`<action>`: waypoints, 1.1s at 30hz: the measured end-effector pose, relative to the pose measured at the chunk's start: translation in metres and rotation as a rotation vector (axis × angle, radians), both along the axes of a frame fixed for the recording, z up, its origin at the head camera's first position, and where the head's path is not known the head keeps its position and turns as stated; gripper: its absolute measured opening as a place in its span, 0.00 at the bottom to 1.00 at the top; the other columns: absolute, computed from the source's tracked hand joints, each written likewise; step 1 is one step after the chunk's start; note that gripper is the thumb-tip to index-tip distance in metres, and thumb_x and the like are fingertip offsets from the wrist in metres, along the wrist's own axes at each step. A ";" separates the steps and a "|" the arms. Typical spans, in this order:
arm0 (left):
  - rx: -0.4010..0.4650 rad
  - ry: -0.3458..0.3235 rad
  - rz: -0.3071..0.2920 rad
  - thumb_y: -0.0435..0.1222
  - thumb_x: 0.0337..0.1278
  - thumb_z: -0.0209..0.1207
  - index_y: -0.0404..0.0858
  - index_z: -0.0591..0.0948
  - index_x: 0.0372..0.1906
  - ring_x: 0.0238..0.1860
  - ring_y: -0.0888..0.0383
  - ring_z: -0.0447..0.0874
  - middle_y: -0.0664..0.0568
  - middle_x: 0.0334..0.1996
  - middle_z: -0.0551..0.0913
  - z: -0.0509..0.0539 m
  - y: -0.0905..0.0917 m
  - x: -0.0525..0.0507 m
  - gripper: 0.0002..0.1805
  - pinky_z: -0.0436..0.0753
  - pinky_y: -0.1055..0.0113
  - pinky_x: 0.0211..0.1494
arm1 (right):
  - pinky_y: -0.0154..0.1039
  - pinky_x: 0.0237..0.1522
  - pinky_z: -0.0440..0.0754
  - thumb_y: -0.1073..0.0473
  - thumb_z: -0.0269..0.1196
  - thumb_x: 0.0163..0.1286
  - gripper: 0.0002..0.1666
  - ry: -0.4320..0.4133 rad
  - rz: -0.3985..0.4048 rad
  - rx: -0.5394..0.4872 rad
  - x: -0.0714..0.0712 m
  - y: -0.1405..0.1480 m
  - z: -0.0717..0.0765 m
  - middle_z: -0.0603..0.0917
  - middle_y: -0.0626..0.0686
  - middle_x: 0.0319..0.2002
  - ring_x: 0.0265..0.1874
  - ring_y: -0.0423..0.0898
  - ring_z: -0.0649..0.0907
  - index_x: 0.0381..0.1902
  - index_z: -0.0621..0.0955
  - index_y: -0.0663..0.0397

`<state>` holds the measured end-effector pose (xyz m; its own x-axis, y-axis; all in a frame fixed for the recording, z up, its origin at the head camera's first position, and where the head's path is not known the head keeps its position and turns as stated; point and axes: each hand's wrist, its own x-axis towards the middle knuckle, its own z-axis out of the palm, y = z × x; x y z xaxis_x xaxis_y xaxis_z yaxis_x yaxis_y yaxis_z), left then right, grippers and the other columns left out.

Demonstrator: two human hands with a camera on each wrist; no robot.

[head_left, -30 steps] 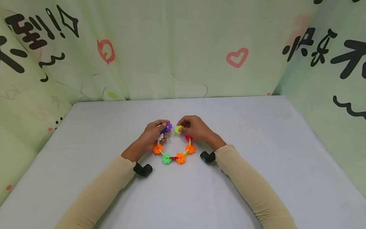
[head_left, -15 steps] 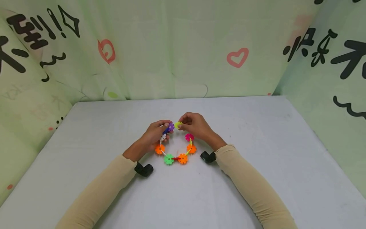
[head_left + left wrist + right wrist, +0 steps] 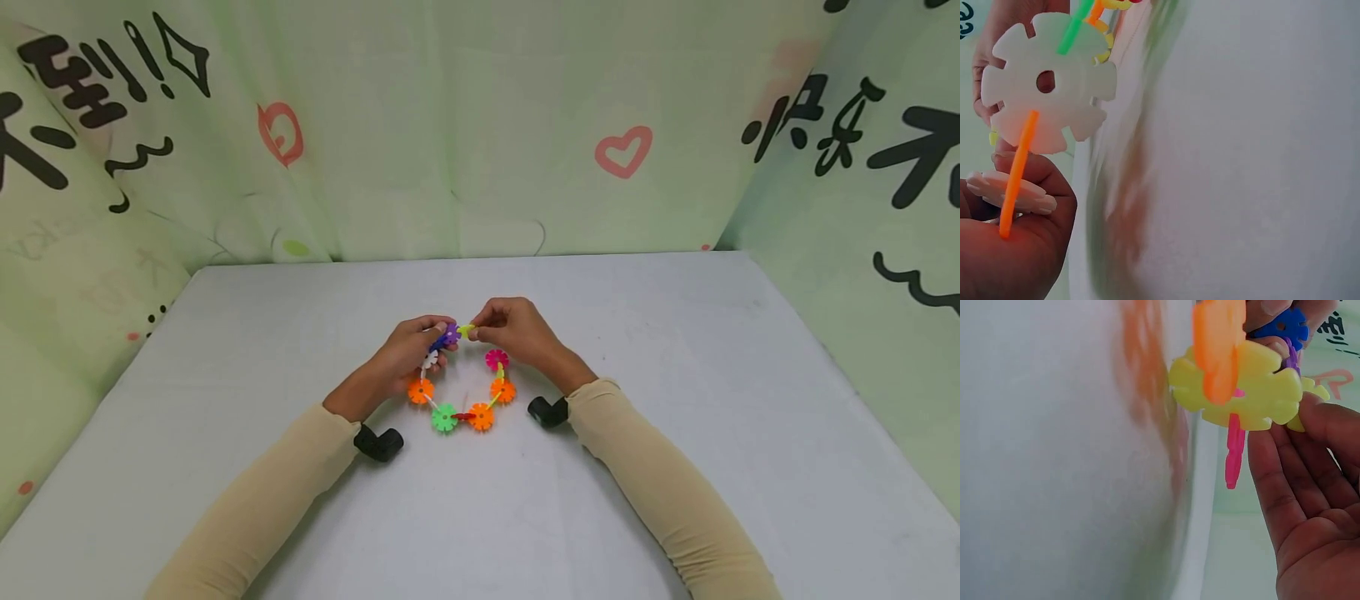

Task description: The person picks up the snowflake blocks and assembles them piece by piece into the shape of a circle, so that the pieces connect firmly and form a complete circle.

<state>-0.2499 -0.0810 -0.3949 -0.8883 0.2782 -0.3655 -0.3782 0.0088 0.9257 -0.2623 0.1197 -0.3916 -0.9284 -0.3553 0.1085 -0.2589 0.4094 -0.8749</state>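
A chain of notched, flower-shaped plastic discs hangs in an open loop between the hands. My left hand pinches its upper left end, at the purple disc and the blue disc. Thumb and fingers of my right hand pinch a yellow disc, whose edge meets the purple one; whether their slots interlock I cannot tell. The chain's other end is a pink disc, below the right hand and apart from it. Lower down hang a green disc and orange discs. Large in the left wrist view is a white disc.
A white-covered table lies beneath the hands. Behind it hangs a pale green printed curtain, which also closes off both sides. Black wrist cameras sit by both cuffs.
My left hand and the chain have shifted slightly right. The right hand rose, then dipped a little; its yellow disc turned more edge-on and came up against the purple disc.
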 end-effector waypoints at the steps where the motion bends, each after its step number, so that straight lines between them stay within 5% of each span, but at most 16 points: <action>1: 0.001 -0.002 -0.002 0.38 0.77 0.43 0.36 0.72 0.62 0.22 0.59 0.73 0.45 0.37 0.79 0.000 0.001 0.000 0.18 0.74 0.74 0.24 | 0.38 0.41 0.83 0.66 0.67 0.64 0.03 -0.007 0.004 -0.007 0.000 0.000 0.000 0.86 0.52 0.33 0.35 0.47 0.86 0.33 0.83 0.61; 12: 0.000 0.019 -0.016 0.36 0.77 0.42 0.31 0.72 0.60 0.23 0.59 0.70 0.46 0.35 0.77 0.004 0.006 0.003 0.17 0.72 0.75 0.23 | 0.38 0.39 0.83 0.67 0.68 0.63 0.03 -0.038 -0.001 -0.031 0.007 0.001 0.005 0.87 0.53 0.32 0.34 0.50 0.87 0.30 0.83 0.61; 19: 0.075 -0.064 -0.008 0.38 0.78 0.42 0.34 0.72 0.62 0.22 0.60 0.72 0.46 0.36 0.78 0.001 0.008 0.002 0.18 0.75 0.75 0.25 | 0.38 0.43 0.82 0.64 0.66 0.65 0.03 0.010 0.046 0.096 0.009 0.008 0.010 0.85 0.51 0.35 0.38 0.50 0.84 0.36 0.83 0.58; 23: 0.104 -0.048 0.049 0.39 0.77 0.43 0.35 0.71 0.65 0.23 0.59 0.71 0.45 0.39 0.78 0.004 0.008 0.002 0.20 0.76 0.74 0.26 | 0.42 0.47 0.80 0.55 0.63 0.69 0.15 -0.007 -0.025 0.224 0.011 0.017 0.012 0.83 0.54 0.44 0.44 0.50 0.81 0.49 0.81 0.57; 28: 0.153 0.002 0.160 0.39 0.77 0.43 0.36 0.71 0.64 0.25 0.58 0.71 0.44 0.41 0.77 0.007 0.012 0.001 0.19 0.75 0.74 0.27 | 0.48 0.52 0.76 0.40 0.55 0.72 0.31 -0.178 -0.198 0.382 0.017 0.026 0.014 0.79 0.58 0.52 0.49 0.52 0.79 0.61 0.73 0.56; 33: 0.208 0.034 0.300 0.39 0.77 0.43 0.36 0.72 0.61 0.25 0.59 0.71 0.44 0.42 0.78 0.003 0.018 0.002 0.17 0.75 0.74 0.26 | 0.48 0.53 0.75 0.44 0.55 0.73 0.34 -0.232 -0.165 0.362 0.017 0.028 0.013 0.79 0.61 0.53 0.49 0.53 0.79 0.68 0.68 0.59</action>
<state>-0.2479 -0.0628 -0.3918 -0.9522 0.0684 -0.2977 -0.3045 -0.2878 0.9080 -0.2458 0.1475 -0.3786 -0.9609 -0.1770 -0.2127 0.0214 0.7188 -0.6949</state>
